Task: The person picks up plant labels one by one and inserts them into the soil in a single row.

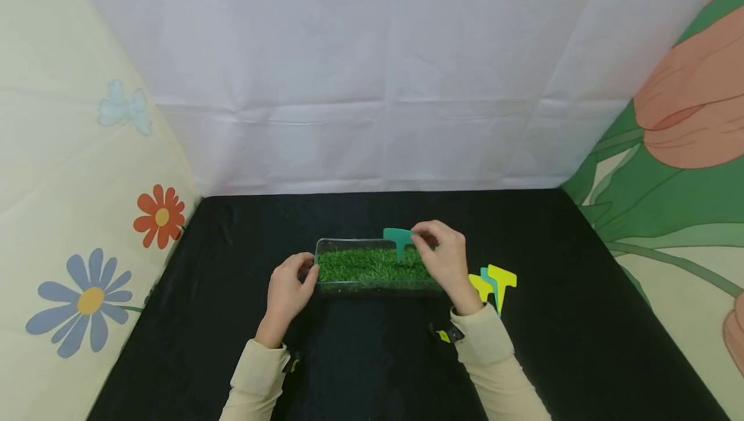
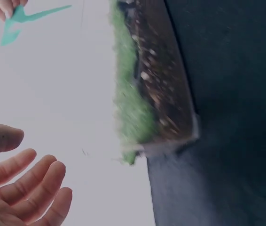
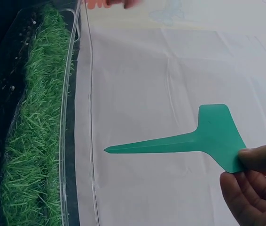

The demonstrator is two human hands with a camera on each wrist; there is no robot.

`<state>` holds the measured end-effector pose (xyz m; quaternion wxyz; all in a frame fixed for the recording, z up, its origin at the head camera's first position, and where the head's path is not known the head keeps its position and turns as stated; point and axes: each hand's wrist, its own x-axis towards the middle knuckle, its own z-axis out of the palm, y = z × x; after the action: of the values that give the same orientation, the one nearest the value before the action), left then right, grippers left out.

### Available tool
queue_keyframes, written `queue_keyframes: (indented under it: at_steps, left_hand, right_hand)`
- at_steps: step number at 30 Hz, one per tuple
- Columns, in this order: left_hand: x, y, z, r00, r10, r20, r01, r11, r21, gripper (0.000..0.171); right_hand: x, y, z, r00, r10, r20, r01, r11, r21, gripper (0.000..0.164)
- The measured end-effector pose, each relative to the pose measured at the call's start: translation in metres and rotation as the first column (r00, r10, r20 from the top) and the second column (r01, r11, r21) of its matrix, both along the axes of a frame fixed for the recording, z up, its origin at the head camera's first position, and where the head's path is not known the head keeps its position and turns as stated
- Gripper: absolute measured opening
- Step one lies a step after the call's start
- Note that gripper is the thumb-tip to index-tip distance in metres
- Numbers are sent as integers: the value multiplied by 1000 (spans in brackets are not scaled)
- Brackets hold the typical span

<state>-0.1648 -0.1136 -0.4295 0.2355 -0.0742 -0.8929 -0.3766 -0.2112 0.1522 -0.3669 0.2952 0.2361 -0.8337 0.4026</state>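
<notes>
A clear box point(image 1: 349, 284) stands on the black cloth, with dense green grass point(image 1: 360, 265) above dark soil point(image 2: 159, 70). At its left end is my left hand point(image 1: 287, 285); in the left wrist view its fingers point(image 2: 43, 188) are loosely bent, holding nothing and apart from the box. My right hand point(image 1: 444, 253) pinches a teal T-shaped plant label point(image 3: 217, 136) by one corner of its wide head, between thumb and fingers. The label's pointed stem is whole in view in the right wrist view, above the rim and the grass, touching neither.
To the right of the box lie two yellow plant labels point(image 1: 502, 276) and a teal one point(image 1: 485, 276), overlapping, near my right wrist. Black cloth point(image 1: 372, 356) covers the table. A white sheet point(image 1: 372, 85) hangs behind, with printed floral cloths at both sides.
</notes>
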Motion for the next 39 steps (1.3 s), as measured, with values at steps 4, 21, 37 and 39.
queue_keyframes:
  at_steps: [4, 21, 37, 39]
  left_hand:
    - [-5, 8, 7, 999, -38, -37, 37, 999, -16, 14]
    - [-18, 26, 22, 983, -115, -145, 111, 993, -29, 13]
    - [-33, 49, 42, 966, -237, -104, 236, 971, -24, 15]
    - [-34, 51, 44, 963, -251, -102, 249, 968, -28, 15]
  right_hand:
    - [0, -1, 0, 1000, -3, 1, 3, 1000, 2, 14]
    - [0, -1, 3, 1000, -6, 23, 6, 1000, -3, 12]
    - [1, -2, 5, 999, -9, 42, 8, 1000, 13, 11]
    - [0, -2, 5, 999, -7, 42, 6, 1000, 11, 11]
